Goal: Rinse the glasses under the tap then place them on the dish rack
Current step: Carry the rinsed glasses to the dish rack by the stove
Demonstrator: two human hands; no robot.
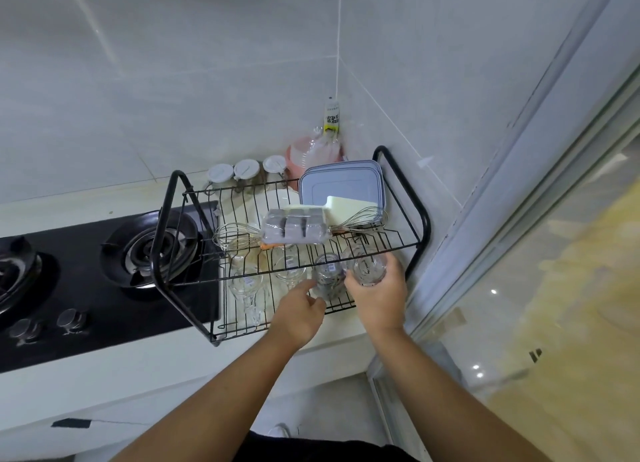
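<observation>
Head view: several glasses already sit on the rack's lower tier, so the task looks well along. The right hand wraps a glass at the rack's front right, not yet released. The left hand touches the next glass just left of it. I cannot tell whether it is pinching that glass.
</observation>
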